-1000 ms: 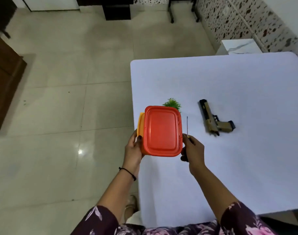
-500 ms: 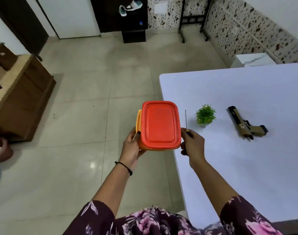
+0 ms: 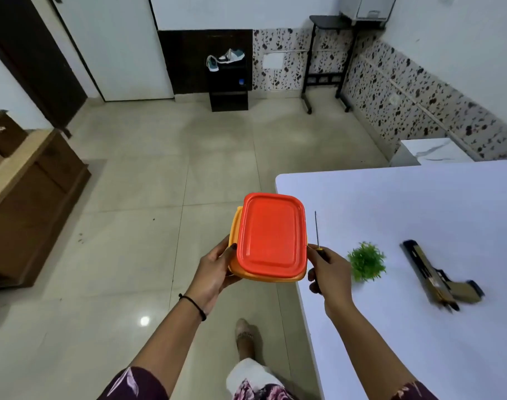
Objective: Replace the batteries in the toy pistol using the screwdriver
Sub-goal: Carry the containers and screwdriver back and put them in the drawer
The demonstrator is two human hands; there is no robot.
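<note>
Your left hand (image 3: 214, 272) grips the lidded box (image 3: 271, 235), your right hand (image 3: 330, 272) curls round the screwdriver (image 3: 316, 229), and the pistol (image 3: 437, 281) lies on the desk (image 3: 390, 203) well right of that nearer hand, barrel pointing away.

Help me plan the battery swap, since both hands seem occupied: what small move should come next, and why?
Probably set the lidded container down on the table near its edge. The left hand holds it mostly over the floor, the right hand grips the screwdriver, and the toy pistol lies untouched on the table beyond the small plant, so no hand is free for it.
</note>
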